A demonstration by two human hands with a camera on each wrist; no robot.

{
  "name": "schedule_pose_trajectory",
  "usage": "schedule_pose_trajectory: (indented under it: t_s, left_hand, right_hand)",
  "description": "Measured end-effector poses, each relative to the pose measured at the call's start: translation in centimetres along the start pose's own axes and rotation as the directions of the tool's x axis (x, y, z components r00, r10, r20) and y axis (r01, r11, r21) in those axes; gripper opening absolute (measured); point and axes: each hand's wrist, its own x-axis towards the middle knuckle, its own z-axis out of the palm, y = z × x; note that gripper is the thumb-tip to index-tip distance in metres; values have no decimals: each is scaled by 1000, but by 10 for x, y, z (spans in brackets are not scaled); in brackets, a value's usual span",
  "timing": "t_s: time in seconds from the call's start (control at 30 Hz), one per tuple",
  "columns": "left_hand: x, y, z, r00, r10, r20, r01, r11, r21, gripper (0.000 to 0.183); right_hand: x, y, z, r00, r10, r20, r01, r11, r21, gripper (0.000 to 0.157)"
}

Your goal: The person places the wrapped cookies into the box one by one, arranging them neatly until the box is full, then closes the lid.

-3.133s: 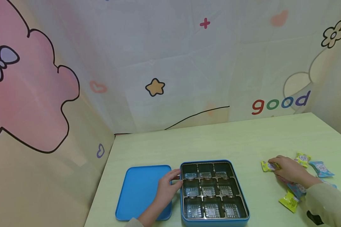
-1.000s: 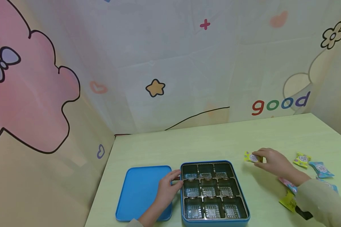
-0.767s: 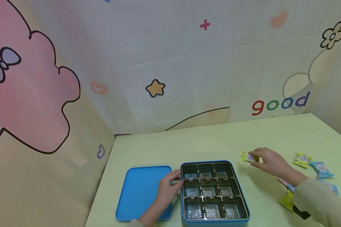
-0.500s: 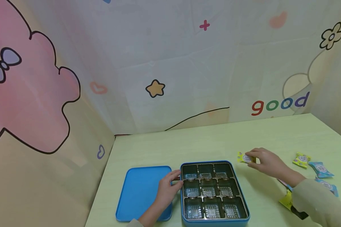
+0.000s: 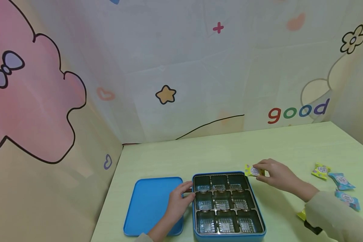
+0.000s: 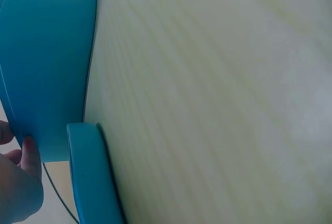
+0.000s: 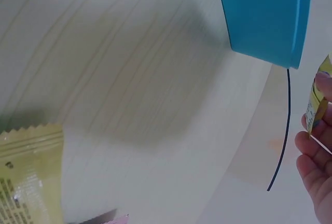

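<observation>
My right hand [image 5: 276,175] pinches a yellow wrapped candy [image 5: 252,170] between thumb and fingers, raised by the far right corner of a blue box [image 5: 230,237]. In the right wrist view the same candy [image 7: 316,102] shows at the right edge, past the blue box wall [image 7: 264,16]. Inside the box sits a dark tray [image 5: 225,203] of square compartments in rows of three, with nothing in them. My left hand [image 5: 176,201] rests its fingertips against the box's left side. In the left wrist view, fingers [image 6: 30,151] touch the blue outer wall [image 6: 46,68].
A blue lid [image 5: 154,205] lies left of the box, under my left forearm. On the right lie a yellow candy [image 5: 321,170] and two blue ones, a nearer blue candy [image 5: 348,199] and a farther blue candy [image 5: 341,180]. Another yellow candy [image 5: 301,214] is mostly hidden by my sleeve.
My right hand has picked up the yellow candy from the group on the right and carried it left to the box's far right corner. The left hand has stayed still.
</observation>
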Motion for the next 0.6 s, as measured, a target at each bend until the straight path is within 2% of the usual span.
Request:
schedule_pose_trajectory:
  t_s: [0.13, 0.4, 0.5, 0.6]
  left_hand:
    - [-1, 4, -1, 1000, -5, 2, 5, 1000, 2, 38]
    - [-11, 39, -5, 1000, -22, 3, 22, 1000, 1, 37]
    - [-11, 38, -5, 1000, -22, 5, 22, 1000, 3, 37]
    - [-7, 24, -3, 1000, -20, 6, 20, 1000, -9, 37]
  right_hand:
    - [1, -4, 1, 998, -60, -30, 59, 998, -25, 34]
    - [4, -13, 4, 993, -114, -28, 113, 993, -23, 34]
    - [6, -16, 6, 992, -124, -18, 124, 992, -20, 33]
    - [6, -19, 8, 991, -130, -12, 130, 991, -21, 33]
